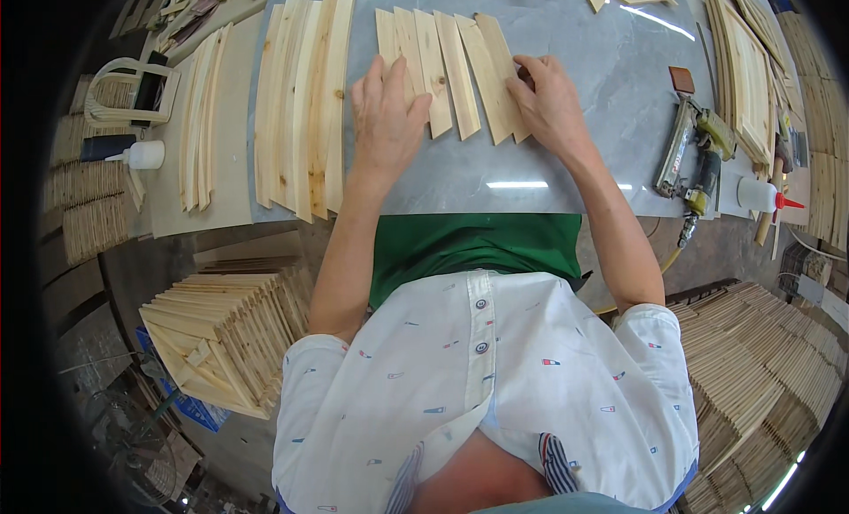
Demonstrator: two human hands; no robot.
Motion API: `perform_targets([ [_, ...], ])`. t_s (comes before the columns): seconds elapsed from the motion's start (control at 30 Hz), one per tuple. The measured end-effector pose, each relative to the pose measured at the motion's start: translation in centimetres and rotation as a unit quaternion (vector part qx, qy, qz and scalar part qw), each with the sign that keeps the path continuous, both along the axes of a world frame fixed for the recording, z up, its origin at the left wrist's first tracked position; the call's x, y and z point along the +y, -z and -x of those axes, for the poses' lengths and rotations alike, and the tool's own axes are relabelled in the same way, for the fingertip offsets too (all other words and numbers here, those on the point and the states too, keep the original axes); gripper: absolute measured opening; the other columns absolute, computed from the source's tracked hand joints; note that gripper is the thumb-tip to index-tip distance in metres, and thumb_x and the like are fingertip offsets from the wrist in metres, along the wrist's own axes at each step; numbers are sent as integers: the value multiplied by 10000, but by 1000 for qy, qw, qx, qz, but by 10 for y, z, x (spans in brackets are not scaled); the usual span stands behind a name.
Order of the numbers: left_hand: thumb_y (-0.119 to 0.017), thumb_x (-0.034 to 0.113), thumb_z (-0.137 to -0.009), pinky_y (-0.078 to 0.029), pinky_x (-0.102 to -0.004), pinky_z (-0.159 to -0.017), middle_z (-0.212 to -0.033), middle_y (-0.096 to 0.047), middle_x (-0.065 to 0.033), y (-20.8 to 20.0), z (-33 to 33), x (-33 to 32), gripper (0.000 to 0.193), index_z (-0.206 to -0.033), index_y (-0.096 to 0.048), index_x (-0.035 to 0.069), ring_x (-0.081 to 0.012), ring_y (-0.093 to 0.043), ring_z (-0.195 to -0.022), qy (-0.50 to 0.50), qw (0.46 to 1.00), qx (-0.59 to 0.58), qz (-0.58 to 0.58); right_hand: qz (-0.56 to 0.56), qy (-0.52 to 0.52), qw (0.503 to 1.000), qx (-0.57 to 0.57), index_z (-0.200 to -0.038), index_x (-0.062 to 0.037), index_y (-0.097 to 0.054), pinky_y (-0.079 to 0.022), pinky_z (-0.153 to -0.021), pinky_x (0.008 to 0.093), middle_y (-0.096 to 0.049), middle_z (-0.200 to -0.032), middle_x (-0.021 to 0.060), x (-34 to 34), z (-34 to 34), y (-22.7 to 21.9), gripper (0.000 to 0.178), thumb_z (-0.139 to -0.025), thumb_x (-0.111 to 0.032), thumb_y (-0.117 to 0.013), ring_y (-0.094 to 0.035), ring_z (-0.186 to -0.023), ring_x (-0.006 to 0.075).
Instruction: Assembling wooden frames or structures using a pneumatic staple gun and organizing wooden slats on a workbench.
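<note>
A row of short, angled-end wooden slats [455, 72] lies side by side on the grey tabletop [442, 178], slightly fanned. My left hand [387, 116] rests over the leftmost slats with its fingers stretched out and thumb apart. At the other end of the row, my right hand [553, 105] has its fingers curled and its thumb against the edge of the rightmost slat [500, 63]. The palm side of that hand is hidden. Just left of my left hand, several longer wooden slats [301, 107] lie together.
A nail gun [694, 156] with a yellow hose lies at right, by a red-tipped white glue bottle [762, 195] and stacked wooden panels [743, 80]. At left are narrow strips [202, 120], a white bottle [146, 155] and a basket-like frame [124, 94]. Below stand stacked wooden frames [230, 324].
</note>
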State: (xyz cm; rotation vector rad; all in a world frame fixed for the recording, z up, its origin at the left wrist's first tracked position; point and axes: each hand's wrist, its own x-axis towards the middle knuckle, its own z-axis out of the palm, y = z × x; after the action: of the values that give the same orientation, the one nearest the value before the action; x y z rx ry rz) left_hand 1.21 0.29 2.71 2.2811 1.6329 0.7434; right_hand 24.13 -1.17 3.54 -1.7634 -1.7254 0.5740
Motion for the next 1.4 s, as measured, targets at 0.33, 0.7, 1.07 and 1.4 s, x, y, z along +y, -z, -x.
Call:
perform_targets([
  [0.33, -622, 246, -873, -328, -428, -1072, -1425, -400, -239, -6, 14, -3, 539, -1328, -493, -12, -388, -374, -1257, 21, 999, 1, 41, -87, -129, 984, -82, -1281, 28, -495, -390, -1017, 443, -406, -1405, 223, -48, 6, -5, 632, -748, -184, -761, -429, -1208, 389],
  [0.7, -614, 231, -868, -344, -427, -1058, -1398, -441, -236, -14, 25, 22, 510, -1305, -517, -15, -380, -412, -1204, 55, 996, 71, 9, -84, -108, 990, -43, -1296, 3, -501, -422, -1002, 425, -362, -1455, 188, -39, 36, 6, 676, -726, -204, -798, -434, -1160, 376],
  [1.07, -601, 213, -882, -356, -433, -1041, -1397, -448, -223, -11, 30, 25, 475, -1291, -531, -18, -378, -429, -1174, 68, 993, 95, -9, -105, -126, 985, -60, -1239, -57, -573, -447, -959, 425, -402, -1421, 169, -27, 37, 10, 596, -716, -232, -803, -458, -1117, 371],
  [1.4, -604, 204, -867, -360, -463, -1007, -1337, -484, -220, -7, 40, 36, 448, -1247, -551, -27, -374, -432, -1156, 67, 989, 115, -60, -135, -137, 980, -46, -1209, -37, -573, -435, -964, 429, -414, -1392, 201, -8, 43, 15, 556, -730, -227, -781, -464, -1106, 389],
])
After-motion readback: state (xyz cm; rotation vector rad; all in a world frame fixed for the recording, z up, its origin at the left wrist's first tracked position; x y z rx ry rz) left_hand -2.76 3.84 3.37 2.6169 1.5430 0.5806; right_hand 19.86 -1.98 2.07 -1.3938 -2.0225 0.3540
